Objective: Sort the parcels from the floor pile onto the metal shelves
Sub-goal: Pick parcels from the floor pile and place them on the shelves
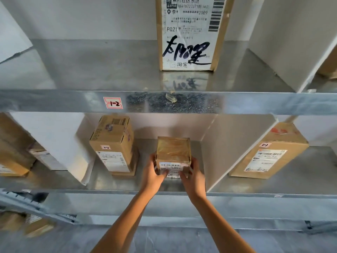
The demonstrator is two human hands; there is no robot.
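On the lower shelf [127, 185], a small parcel [173, 154] sits right of a taller box [113, 143], left of a divider [237, 148].

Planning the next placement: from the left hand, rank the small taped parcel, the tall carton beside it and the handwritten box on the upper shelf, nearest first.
1. Small taped parcel: gripped by the left hand.
2. Tall carton: left, same compartment.
3. Handwritten box: shelf above, farthest.

A: Where does the single view look from?
B: From the person's head. It is wide-angle, facing the metal shelves [73, 101] square-on and tilted downward, and close up, so the shelf edges run right across the view.
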